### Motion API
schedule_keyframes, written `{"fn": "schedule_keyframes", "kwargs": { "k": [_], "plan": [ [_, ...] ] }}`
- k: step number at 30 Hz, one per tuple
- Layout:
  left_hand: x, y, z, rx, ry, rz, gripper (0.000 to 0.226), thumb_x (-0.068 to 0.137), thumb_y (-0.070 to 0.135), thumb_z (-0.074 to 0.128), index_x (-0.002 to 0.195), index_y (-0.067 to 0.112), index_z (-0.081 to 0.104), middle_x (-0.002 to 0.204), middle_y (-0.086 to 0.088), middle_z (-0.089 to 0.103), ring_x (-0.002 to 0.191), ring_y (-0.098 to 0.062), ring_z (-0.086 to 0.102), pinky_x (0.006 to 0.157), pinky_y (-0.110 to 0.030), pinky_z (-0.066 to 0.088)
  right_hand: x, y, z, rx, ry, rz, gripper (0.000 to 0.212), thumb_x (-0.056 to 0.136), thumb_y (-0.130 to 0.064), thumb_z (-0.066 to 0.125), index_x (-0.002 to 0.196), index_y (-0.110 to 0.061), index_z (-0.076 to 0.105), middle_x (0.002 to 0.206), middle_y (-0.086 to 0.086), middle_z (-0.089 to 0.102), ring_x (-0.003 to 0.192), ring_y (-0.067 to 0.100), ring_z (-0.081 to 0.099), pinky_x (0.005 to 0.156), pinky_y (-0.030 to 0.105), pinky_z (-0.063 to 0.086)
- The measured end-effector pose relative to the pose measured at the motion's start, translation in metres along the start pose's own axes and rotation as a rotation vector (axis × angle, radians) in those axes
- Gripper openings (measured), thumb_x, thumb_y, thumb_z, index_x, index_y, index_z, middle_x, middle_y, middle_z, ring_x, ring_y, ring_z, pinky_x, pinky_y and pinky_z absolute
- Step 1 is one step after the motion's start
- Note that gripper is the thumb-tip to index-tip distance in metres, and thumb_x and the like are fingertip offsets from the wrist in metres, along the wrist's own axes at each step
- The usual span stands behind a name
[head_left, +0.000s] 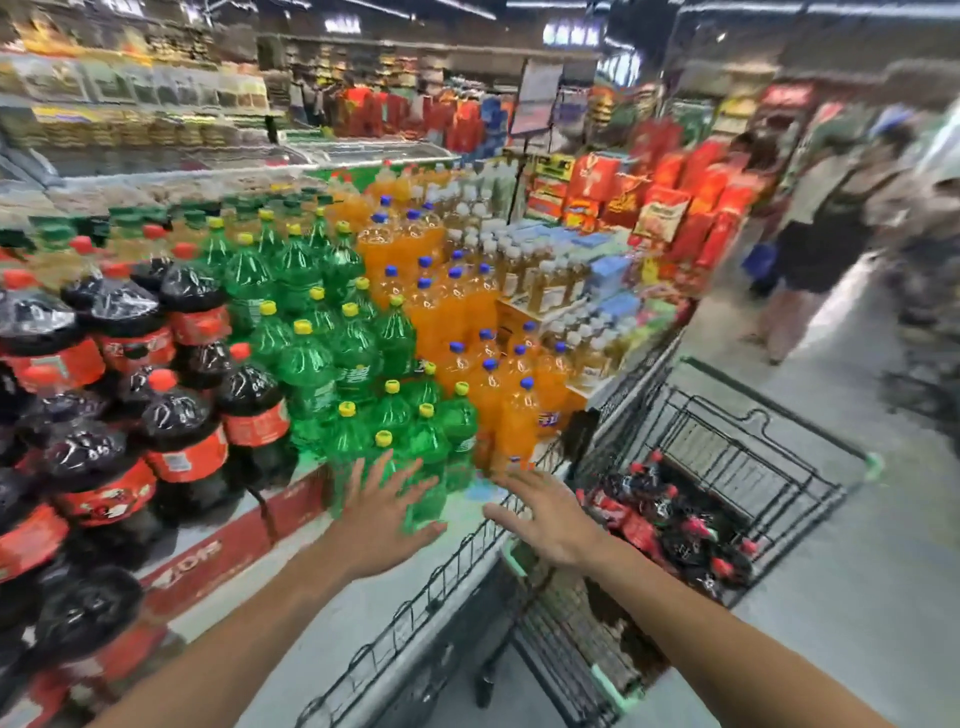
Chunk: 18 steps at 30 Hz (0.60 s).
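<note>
So, reach step. Both hands spread wide, nothing held: left hand (382, 512) at front of green bottle pack (410, 441) on display's low corner, contact unclear; right hand (545, 519) beside it, above cart (447, 566). Next, I'd guess: clamp pack's sides, lift into cart.

The left hand (382, 519) covers the base of the front green bottles (431, 447). At right, shoppers (826, 208) are blurred. The cola bottles (26, 327) run off the left edge.

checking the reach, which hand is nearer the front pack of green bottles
Left. The left hand is spread in front of the green bottles, contact unclear; the right hand is off to their right, above the cart rim.
</note>
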<state>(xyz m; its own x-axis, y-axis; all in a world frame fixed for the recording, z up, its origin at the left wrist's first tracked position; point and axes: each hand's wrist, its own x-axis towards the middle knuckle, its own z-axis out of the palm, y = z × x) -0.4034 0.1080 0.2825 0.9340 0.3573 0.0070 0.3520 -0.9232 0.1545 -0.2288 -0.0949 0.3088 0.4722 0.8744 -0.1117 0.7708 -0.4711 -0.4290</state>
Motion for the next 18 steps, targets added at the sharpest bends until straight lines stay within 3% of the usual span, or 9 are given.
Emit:
{"fn": "schedule_keyframes", "kwargs": {
  "k": [2, 5, 10, 14, 18],
  "plan": [
    [0.024, 0.031, 0.005, 0.003, -0.031, 0.032, 0.104, 0.067, 0.091, -0.008, 0.155, 0.042, 0.021, 0.167, 0.008, 0.008, 0.153, -0.028, -0.009, 0.119, -0.057, -0.016, -0.011, 0.040, -0.012, 0.010, -0.008, 0.061, 0.101, 0.078, -0.099, 0.012, 0.157, -0.041, 0.034, 0.168, -0.002, 0.028, 0.157, 0.024, 0.018, 0.127, 0.055, 0.010],
    [0.064, 0.085, 0.016, 0.014, -0.099, 0.066, 0.108, 0.064, 0.091, -0.014, 0.155, 0.042, 0.019, 0.167, 0.006, 0.007, 0.153, -0.030, -0.007, 0.119, -0.057, -0.015, -0.028, 0.102, -0.033, 0.040, -0.008, 0.150, 0.097, 0.080, -0.098, 0.015, 0.156, -0.041, 0.036, 0.168, -0.002, 0.028, 0.157, 0.026, 0.015, 0.126, 0.059, 0.010],
    [0.126, 0.174, 0.049, -0.038, -0.164, 0.134, 0.118, 0.055, 0.096, -0.022, 0.153, 0.047, 0.022, 0.167, 0.007, 0.006, 0.153, -0.029, -0.008, 0.119, -0.059, -0.013, -0.058, 0.209, -0.066, 0.095, 0.061, 0.253, 0.106, 0.077, -0.100, 0.008, 0.153, -0.036, 0.046, 0.163, -0.002, 0.039, 0.153, 0.023, 0.028, 0.125, 0.054, 0.016],
    [0.163, 0.231, 0.071, -0.081, -0.211, 0.154, 0.108, 0.064, 0.095, -0.013, 0.152, 0.047, 0.023, 0.167, 0.005, 0.010, 0.153, -0.029, -0.011, 0.118, -0.056, -0.018, -0.083, 0.278, -0.078, 0.139, 0.085, 0.322, 0.095, 0.084, -0.095, 0.010, 0.151, -0.038, 0.046, 0.161, -0.006, 0.042, 0.150, 0.019, 0.031, 0.124, 0.055, 0.019],
    [0.190, 0.259, 0.090, -0.104, -0.310, 0.129, 0.107, 0.064, 0.095, -0.012, 0.153, 0.045, 0.021, 0.167, 0.006, 0.007, 0.153, -0.026, -0.011, 0.121, -0.055, -0.012, -0.086, 0.314, -0.087, 0.211, 0.066, 0.364, 0.095, 0.087, -0.090, 0.010, 0.153, -0.032, 0.044, 0.160, -0.001, 0.043, 0.149, 0.021, 0.034, 0.125, 0.052, 0.021]
  ]
}}
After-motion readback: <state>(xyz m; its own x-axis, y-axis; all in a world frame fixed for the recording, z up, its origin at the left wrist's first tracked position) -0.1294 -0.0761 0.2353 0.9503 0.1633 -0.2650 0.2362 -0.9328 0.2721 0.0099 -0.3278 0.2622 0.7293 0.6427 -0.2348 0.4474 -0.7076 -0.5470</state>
